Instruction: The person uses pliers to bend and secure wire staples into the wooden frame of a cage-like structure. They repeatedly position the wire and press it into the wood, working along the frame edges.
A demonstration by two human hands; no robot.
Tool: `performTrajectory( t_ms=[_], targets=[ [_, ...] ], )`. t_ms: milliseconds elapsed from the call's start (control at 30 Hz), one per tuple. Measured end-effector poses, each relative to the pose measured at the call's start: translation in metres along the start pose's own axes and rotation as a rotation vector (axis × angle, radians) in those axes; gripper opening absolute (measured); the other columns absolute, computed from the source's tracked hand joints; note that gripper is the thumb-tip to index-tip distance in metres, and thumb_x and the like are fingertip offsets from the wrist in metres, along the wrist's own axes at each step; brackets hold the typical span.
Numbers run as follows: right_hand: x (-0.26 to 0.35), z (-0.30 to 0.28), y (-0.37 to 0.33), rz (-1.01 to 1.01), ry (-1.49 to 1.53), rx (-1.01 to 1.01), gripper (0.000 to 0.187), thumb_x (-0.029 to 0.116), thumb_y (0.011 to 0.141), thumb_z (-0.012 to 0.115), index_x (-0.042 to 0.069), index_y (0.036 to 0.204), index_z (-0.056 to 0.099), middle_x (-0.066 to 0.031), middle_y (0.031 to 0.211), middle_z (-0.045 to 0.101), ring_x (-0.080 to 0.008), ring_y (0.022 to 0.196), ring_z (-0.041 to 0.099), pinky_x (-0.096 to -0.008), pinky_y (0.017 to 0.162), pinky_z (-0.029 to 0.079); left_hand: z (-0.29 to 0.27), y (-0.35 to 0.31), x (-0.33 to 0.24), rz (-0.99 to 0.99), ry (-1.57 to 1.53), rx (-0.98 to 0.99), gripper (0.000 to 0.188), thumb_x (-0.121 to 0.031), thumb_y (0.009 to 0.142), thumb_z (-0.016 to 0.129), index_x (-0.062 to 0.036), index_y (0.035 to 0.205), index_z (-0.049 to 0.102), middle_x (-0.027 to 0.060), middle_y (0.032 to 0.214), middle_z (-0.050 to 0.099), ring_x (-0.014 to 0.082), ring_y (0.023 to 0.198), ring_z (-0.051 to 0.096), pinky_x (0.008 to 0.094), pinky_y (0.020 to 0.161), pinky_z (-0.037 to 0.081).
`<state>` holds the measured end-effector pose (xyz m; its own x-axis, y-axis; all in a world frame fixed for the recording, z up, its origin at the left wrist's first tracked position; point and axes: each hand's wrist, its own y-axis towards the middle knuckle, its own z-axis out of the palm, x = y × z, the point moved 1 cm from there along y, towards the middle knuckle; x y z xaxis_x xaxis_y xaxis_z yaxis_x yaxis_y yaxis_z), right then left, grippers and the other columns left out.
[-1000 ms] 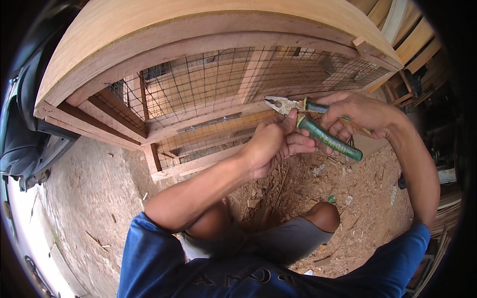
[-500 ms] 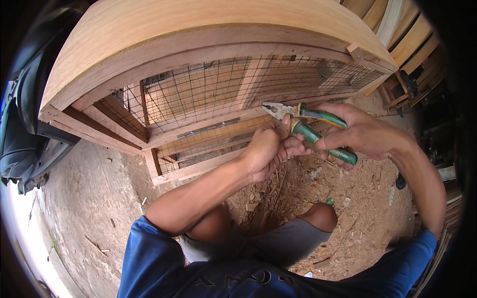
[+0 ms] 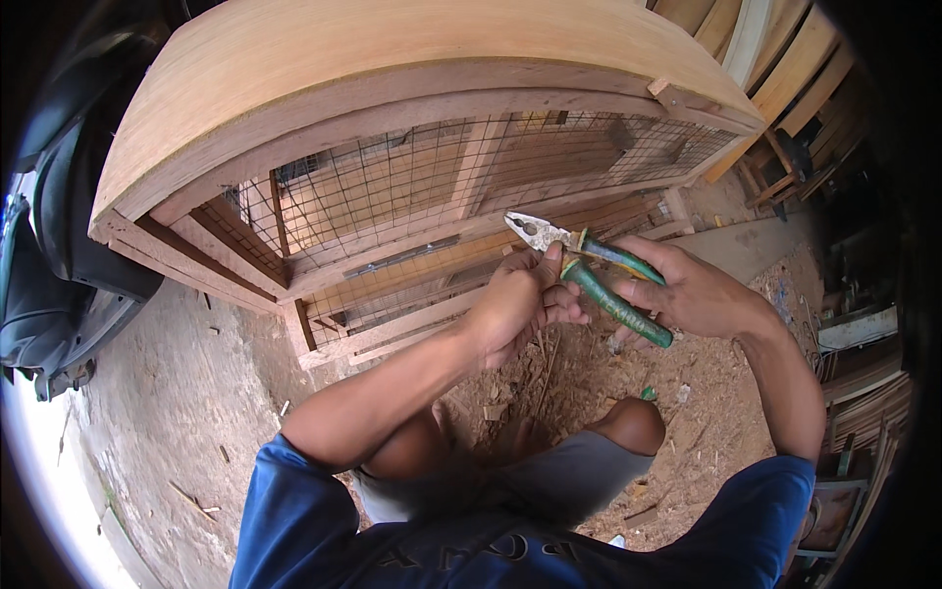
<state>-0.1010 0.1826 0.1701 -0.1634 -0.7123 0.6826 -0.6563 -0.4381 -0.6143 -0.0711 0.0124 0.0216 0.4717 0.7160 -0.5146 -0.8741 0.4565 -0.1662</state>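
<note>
Green sleeves, worn and glossy, cover the two handles of the combination pliers, with a dark band and a strip of yellow along the upper one. Their metal head is pale, scuffed and blotched, pointing up and to the left, while the handles spread apart toward the lower right. The pliers are held in the air in front of a wooden cage. The left hand pinches them near the pivot, thumb on top and the other fingers curled beneath; the right hand grasps the upper handle.

Light, smooth wood tops the cage; its rougher, pinkish-brown frame carries dark wire mesh, and a slim metal fitting lies along a lower rail. Below, the greyish floor is littered with wood shavings and a small green scrap. A dark motor scooter stands at the left, and planks lean together at the upper right.
</note>
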Motion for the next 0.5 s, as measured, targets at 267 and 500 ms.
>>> performTrajectory(
  t_ms=[267,500],
  targets=[
    [-0.112,0.046,0.009,-0.232,0.791,0.053,0.06,0.005,0.094,0.064,-0.003,0.147,0.037,-0.0231,0.126,0.063,-0.0324,0.11,0.069,-0.0451,0.091,0.06,0.003,0.01,0.016,0.049,0.645,-0.128,0.037,-0.039,0.108,0.049,-0.0044,0.112,0.06,0.0036,0.093,0.063,0.0105,0.079,0.056,0.0275,0.075,0.05],
    [-0.138,0.046,0.043,-0.295,0.706,0.028,0.027,0.021,0.09,0.075,0.003,0.104,0.061,-0.0142,0.108,0.071,-0.0161,0.094,0.068,-0.0293,0.075,0.053,0.01,0.015,0.014,0.136,0.932,-0.284,0.036,-0.04,0.107,0.052,-0.0054,0.106,0.062,0.0019,0.083,0.064,0.01,0.072,0.058,0.0258,0.071,0.049]
  ],
)
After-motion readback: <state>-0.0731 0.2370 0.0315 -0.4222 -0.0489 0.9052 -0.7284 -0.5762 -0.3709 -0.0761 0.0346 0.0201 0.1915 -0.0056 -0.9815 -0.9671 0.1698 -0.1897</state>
